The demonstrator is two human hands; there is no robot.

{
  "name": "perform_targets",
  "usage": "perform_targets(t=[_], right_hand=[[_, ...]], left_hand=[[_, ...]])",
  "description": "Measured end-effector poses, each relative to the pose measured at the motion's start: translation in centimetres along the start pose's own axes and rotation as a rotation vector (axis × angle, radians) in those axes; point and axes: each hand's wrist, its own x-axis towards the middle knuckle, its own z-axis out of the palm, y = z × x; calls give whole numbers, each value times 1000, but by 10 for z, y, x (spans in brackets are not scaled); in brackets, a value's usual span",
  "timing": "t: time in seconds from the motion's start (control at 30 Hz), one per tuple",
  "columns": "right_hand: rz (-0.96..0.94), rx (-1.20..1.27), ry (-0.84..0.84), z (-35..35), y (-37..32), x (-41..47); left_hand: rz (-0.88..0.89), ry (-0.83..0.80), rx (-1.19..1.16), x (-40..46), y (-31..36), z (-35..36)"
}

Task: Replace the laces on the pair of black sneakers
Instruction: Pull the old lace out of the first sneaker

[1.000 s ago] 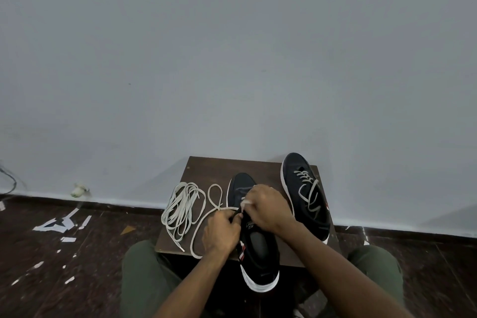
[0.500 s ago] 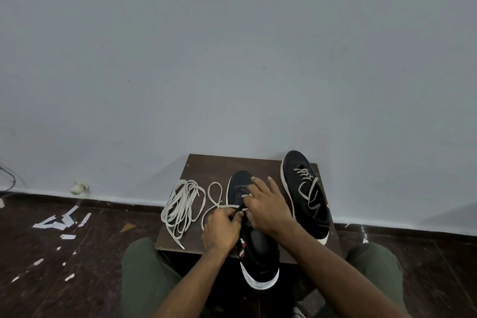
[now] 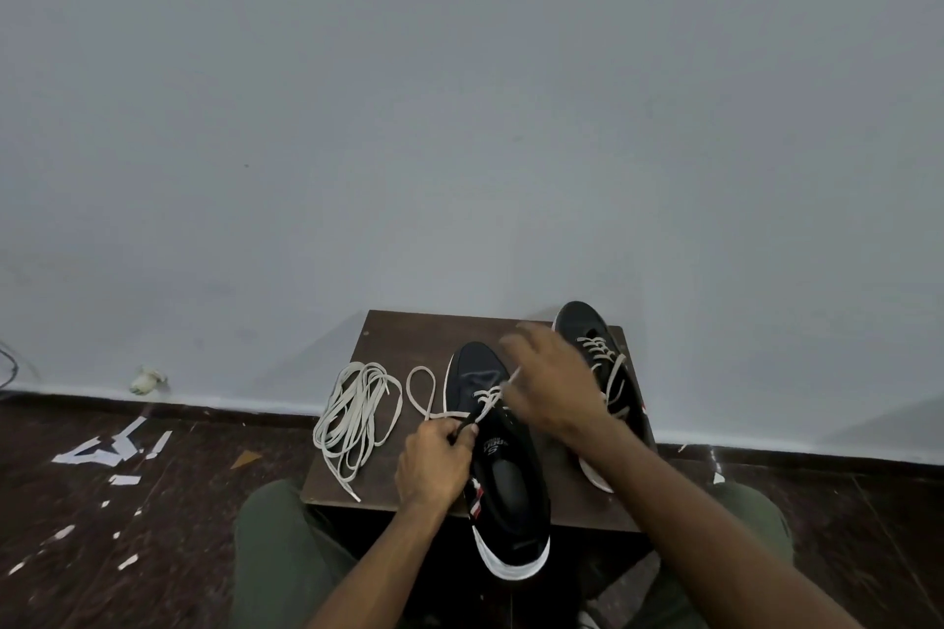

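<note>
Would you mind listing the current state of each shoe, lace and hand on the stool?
Near sneaker: partly laced, heel overhanging the stool.
Far sneaker: loosely laced, on the stool.
Loose lace bundle: coiled, untouched.
Left hand: pinches the near sneaker's eyelet edge.
Right hand: blurred, pulling the lace end up.
</note>
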Motion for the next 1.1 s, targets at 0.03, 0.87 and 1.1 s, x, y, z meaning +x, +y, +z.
perform_targets(t=[0.03, 0.87, 1.1], right_hand=[[-73, -79, -102, 12, -7, -4], [274, 99, -127, 28, -21, -39], [569, 420, 77, 52, -18, -50]], left_hand=[[7, 2, 3, 0, 0, 0], [8, -58, -44, 7, -3, -3], [203, 20, 194, 15, 21, -8]])
